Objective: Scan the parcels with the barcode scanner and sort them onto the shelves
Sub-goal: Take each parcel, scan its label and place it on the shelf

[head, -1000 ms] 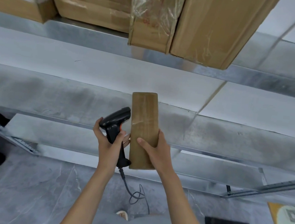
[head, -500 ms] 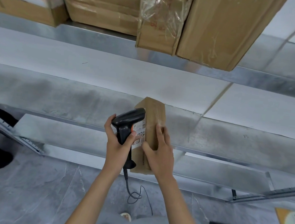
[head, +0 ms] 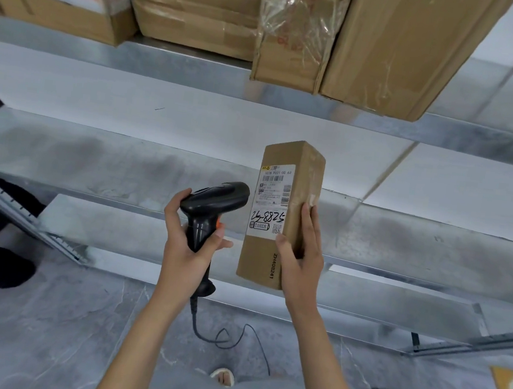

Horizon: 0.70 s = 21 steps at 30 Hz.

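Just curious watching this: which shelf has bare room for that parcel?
The bare metal middle shelf behind the long brown cardboard parcel is free along its length. The top shelf is crowded with big cardboard boxes.

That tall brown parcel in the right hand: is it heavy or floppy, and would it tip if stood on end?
The parcel is probably light: the right hand alone holds it. Its crisp edges suggest stiff cardboard. Tall and narrow, it would likely tip easily on end.
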Each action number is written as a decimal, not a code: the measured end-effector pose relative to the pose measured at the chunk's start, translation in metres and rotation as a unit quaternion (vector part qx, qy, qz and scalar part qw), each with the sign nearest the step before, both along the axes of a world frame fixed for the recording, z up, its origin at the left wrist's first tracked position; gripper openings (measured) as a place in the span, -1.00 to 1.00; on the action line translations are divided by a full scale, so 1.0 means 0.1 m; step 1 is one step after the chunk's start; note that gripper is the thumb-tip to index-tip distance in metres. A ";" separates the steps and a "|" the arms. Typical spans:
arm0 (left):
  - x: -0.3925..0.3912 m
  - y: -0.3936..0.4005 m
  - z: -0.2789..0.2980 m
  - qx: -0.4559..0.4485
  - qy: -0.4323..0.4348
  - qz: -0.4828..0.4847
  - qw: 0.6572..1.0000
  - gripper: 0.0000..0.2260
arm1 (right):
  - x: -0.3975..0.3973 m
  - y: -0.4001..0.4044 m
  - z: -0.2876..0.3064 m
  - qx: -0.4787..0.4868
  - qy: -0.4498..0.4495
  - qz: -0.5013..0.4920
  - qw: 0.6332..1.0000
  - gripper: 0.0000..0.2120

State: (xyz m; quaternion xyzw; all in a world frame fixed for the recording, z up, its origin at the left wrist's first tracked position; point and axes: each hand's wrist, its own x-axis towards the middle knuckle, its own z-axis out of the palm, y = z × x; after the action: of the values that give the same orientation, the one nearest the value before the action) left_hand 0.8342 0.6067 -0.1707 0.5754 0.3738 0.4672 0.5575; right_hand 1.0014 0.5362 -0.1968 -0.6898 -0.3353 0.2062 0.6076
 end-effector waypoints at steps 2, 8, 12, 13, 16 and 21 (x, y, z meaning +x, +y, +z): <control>-0.04 -0.01 0.02 0.004 0.013 0.004 1.000 -0.36 | -0.01 0.00 0.00 0.013 0.006 0.009 1.000 -0.36; -0.13 -0.03 0.08 0.025 0.048 0.017 0.998 -0.30 | -0.05 0.01 0.00 0.029 0.017 0.041 0.999 -0.36; -0.17 0.00 0.12 0.030 0.045 0.039 0.998 -0.31 | -0.10 0.01 -0.01 0.038 0.007 0.034 0.999 -0.35; -0.18 0.01 0.13 0.032 0.042 0.046 0.998 -0.31 | -0.11 0.00 -0.02 0.034 -0.005 0.032 0.999 -0.34; -0.18 0.01 0.12 0.041 0.031 0.053 0.997 -0.32 | -0.14 -0.01 -0.06 0.014 -0.051 0.034 0.998 -0.31; -0.19 -0.01 0.11 0.036 0.029 0.046 0.998 -0.35 | -0.20 -0.04 -0.04 0.014 -0.111 0.044 0.993 -0.28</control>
State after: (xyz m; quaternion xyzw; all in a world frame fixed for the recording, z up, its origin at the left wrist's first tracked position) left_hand 0.8154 0.6057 -0.1601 0.5901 0.3990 0.4890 0.5035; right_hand 0.9816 0.5323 -0.2004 -0.6845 -0.4335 0.1509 0.5664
